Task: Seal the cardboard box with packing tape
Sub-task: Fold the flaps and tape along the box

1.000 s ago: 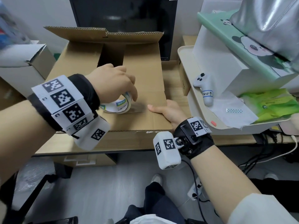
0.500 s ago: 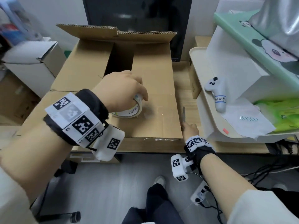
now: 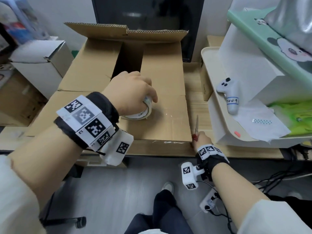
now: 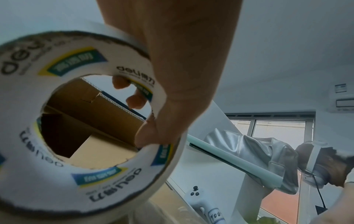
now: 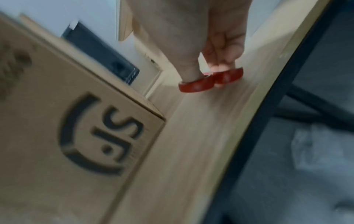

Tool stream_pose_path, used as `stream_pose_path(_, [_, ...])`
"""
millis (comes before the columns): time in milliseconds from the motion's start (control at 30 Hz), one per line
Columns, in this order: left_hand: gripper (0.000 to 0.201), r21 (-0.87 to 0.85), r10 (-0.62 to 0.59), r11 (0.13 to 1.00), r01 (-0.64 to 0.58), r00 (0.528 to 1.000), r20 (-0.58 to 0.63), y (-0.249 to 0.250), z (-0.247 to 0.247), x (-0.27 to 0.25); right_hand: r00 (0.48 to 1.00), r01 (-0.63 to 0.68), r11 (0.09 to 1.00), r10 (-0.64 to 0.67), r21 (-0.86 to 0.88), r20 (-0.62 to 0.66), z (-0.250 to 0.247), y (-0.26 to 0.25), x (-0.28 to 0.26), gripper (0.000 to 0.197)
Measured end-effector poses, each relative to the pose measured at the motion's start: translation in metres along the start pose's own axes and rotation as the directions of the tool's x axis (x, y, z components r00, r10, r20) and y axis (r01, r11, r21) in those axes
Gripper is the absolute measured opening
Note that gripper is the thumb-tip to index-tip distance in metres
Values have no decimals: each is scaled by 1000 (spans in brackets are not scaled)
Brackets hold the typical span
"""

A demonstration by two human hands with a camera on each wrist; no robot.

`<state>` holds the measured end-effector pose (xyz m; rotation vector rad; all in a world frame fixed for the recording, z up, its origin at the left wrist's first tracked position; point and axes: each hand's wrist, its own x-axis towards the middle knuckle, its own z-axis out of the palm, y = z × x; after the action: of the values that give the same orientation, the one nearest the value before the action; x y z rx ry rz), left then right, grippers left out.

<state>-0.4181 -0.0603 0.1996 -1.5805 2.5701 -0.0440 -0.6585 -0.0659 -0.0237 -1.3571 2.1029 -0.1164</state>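
Observation:
A brown cardboard box point(image 3: 162, 78) lies on the desk with its near flap folded down and the far flap upright; a dark gap stays between the side flaps. My left hand point(image 3: 133, 93) grips a roll of clear packing tape point(image 3: 141, 114) on the near flap; in the left wrist view my fingers curl through the roll's core point(image 4: 91, 174). A clear tape strip point(image 3: 167, 114) runs from the roll over the flap's front edge. My right hand point(image 3: 200, 139) grips red-handled scissors point(image 3: 196, 127) on the desk beside the box's right corner, the red loops point(image 5: 210, 80) under my fingers.
A cream tray point(image 3: 217, 125) at the right holds a white box, a grey toy controller point(image 3: 229, 93) and green bags. A white carton point(image 3: 42, 63) stands at the left, a dark monitor point(image 3: 152, 14) behind the box. Cables and a power strip point(image 3: 211, 200) lie on the floor.
My right hand left the flap, dropped to the desk beside the box's right corner and took hold of the scissors. The left hand kept the tape roll on the flap.

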Motion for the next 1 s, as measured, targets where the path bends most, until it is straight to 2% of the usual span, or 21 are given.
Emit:
stream_pose_path(33, [35,-7,1,1000,-1,1000,13,0,-1,0,1000,0,988,-3,157,15,-2,4,0,31])
stream_pose_path(100, [39,-17,-7,1000,8,995,97,-2,-6,0,996,-38,882,-4,470,88,-6,12,-3,35])
stream_pose_path(200, [74,-133,-83,983,127,951,299,-3,-20,6,993,-24,715,-65,699,101,-19,16,-20,52])
stream_pose_path(233, [81,-197,-114,963,184,940,320,-3,-25,10,989,16,654,-119,756,83,-27,14,-28,57])
stream_pose_path(267, [78,-238,-152,943,233,937,314,-2,-28,15,984,58,581,-170,812,52,-35,10,-37,60])
stream_pose_path(333, [48,-258,-231,920,295,940,252,-1,-33,24,962,157,456,-271,876,-31,-54,0,-58,65])
stream_pose_path(400, [21,-233,-261,921,311,939,224,-1,-36,33,932,225,351,-350,909,-96,-72,-10,-80,61])
stream_pose_path(467, [15,-182,-283,923,338,920,270,2,-39,38,894,199,231,-441,952,-80,-90,-20,-103,51])
stream_pose_path(533, [23,-83,-293,939,334,902,316,7,-41,44,853,117,150,-521,982,-22,-102,-29,-123,64])
stream_pose_path(600, [23,12,-309,946,323,892,331,15,-43,47,824,69,173,-564,983,41,-108,-36,-137,81])
stream_pose_path(667, [18,63,-319,946,317,884,341,19,-41,51,768,-17,204,-624,979,143,-110,-39,-147,84])
stream_pose_path(767, [21,93,-328,944,316,875,357,15,-35,53,601,-272,194,-731,942,324,-114,-39,-160,80])
stream_pose_path(800, [25,88,-334,942,325,868,366,13,-34,54,556,-320,212,-747,923,364,-115,-37,-163,79])
stream_pose_path(900, [30,47,-339,938,344,877,339,9,-35,54,436,-363,309,-777,879,454,-113,-36,-172,82])
stream_pose_path(1000, [32,6,-333,937,350,886,323,6,-37,53,361,-357,403,-773,843,522,-108,-39,-177,84])
